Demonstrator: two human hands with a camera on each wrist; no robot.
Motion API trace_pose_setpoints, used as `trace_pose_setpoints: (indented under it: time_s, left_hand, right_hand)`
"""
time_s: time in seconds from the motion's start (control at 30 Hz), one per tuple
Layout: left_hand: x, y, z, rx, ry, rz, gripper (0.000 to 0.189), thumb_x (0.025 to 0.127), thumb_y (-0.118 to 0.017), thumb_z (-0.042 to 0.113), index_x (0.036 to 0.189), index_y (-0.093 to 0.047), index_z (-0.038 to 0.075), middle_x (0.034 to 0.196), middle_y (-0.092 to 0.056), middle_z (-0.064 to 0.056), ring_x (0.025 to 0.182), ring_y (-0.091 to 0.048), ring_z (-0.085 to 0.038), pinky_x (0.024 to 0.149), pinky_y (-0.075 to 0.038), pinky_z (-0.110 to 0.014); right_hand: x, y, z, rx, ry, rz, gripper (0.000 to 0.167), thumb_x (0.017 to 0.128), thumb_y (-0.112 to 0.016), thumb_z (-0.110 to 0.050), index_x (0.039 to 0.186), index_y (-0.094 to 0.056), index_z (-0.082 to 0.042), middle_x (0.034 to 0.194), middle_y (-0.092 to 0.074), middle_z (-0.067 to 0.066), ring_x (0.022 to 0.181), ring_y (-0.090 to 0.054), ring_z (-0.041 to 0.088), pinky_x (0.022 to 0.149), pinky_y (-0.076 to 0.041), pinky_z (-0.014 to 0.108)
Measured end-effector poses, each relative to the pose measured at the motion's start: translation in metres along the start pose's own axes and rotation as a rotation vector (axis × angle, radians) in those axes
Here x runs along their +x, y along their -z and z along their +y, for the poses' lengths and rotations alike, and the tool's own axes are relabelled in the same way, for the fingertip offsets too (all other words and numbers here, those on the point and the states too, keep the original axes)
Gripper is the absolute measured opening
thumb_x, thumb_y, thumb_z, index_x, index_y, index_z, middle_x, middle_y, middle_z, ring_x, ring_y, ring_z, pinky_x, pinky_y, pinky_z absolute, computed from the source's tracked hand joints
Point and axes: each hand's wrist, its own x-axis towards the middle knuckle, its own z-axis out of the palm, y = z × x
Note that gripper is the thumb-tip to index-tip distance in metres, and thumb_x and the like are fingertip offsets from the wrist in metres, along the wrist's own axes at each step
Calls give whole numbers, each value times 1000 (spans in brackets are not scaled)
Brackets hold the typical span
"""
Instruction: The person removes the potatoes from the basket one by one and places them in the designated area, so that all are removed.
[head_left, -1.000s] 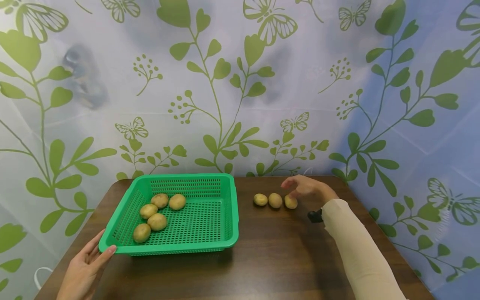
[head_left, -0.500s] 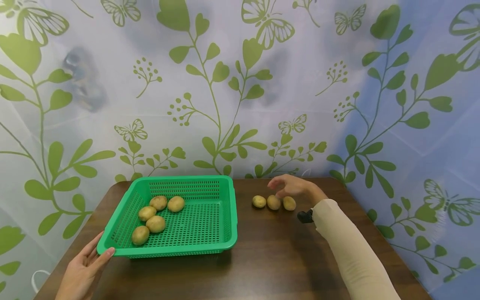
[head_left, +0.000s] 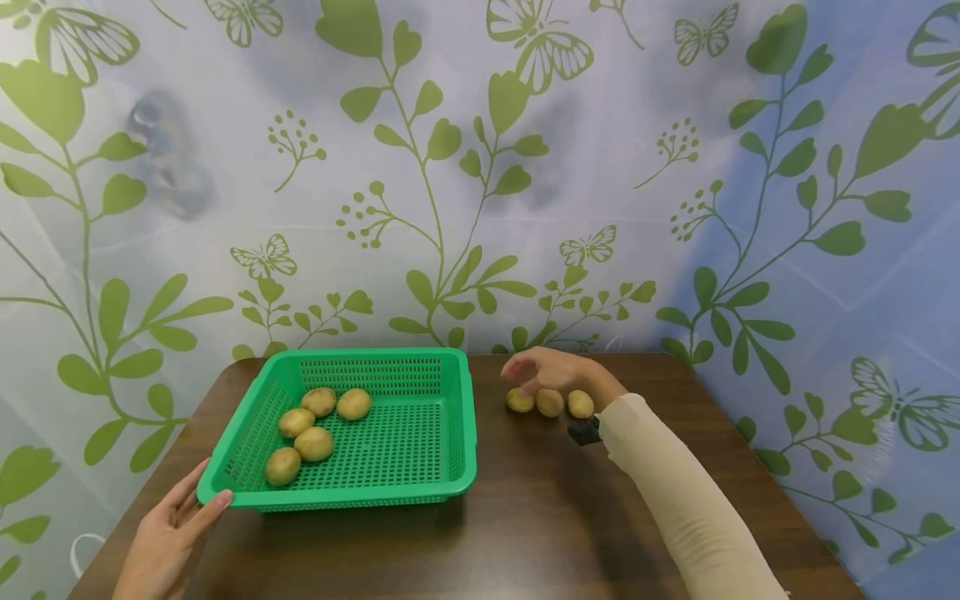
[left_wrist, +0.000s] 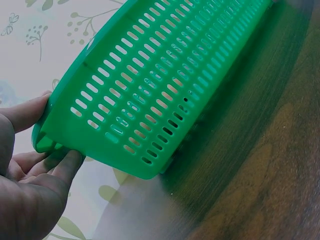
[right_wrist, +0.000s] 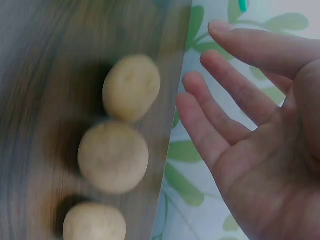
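Observation:
My left hand (head_left: 167, 533) grips the near left corner of a green plastic basket (head_left: 352, 498), thumb on top of the rim and fingers beneath it, as the left wrist view also shows. Several potatoes (head_left: 313, 444) lie in the left half of that basket. To its right, three more potatoes sit in a row on the table: a left one (head_left: 519, 401), a middle one (head_left: 550, 403) and a right one (head_left: 581, 405). My right hand (head_left: 551, 369) hovers over the left and middle ones, holding nothing. In the right wrist view its fingers (right_wrist: 200, 115) are spread and apart from the potatoes.
The brown wooden table (head_left: 510, 542) runs back to a curtain (head_left: 465, 167) printed with green leaves and butterflies. A small black device (head_left: 584, 431) is worn at my right wrist, below the cream sleeve (head_left: 675, 500).
My right hand has moved left along the row, from above the right potato to above the left one. The left hand, basket and potatoes have stayed in place.

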Motion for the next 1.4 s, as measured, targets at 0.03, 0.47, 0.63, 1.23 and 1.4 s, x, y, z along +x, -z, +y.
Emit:
trace_pose_setpoints:
  time_s: [0.03,0.47,0.63,1.23,1.4]
  left_hand:
    - [0,0,0,-8,-11,-5,78,107,-56,-1,162,-1,-8,125,-64,21,112,-62,4,89,-55,-17]
    - [0,-1,1,-56,-34,-33,77,106,-53,-6,161,1,-8,129,-63,19,115,-62,1,91,-54,-17]
    - [0,1,0,-64,-46,-33,69,106,-54,-6,165,-24,15,129,-65,15,116,-62,0,91,-55,-18]
    - [2,1,-2,-35,-60,-40,73,106,-53,-5,166,-13,5,130,-64,16,117,-62,0,92,-54,-17]
    - [1,1,-4,-34,-57,-35,73,106,-54,-5,166,-14,4,130,-64,16,116,-62,0,92,-54,-17]
  right_hand:
    - [2,0,-3,-5,17,-6,37,99,-67,-1,136,-62,-4,135,-60,11,130,-53,38,104,-50,49]
    - [23,-9,-34,-7,6,-25,40,99,-70,-4,138,-61,-8,137,-58,7,130,-55,32,104,-51,45]
    - [30,-10,-45,-11,7,-41,42,99,-70,-5,140,-61,-8,138,-59,8,127,-56,34,101,-52,43]
    - [53,-4,-75,-131,85,-113,46,100,-70,-6,144,-58,-1,141,-57,11,126,-57,32,101,-52,36]
    - [58,-7,-84,-148,71,-125,46,100,-70,-6,144,-58,-5,145,-55,13,128,-57,32,97,-54,33]
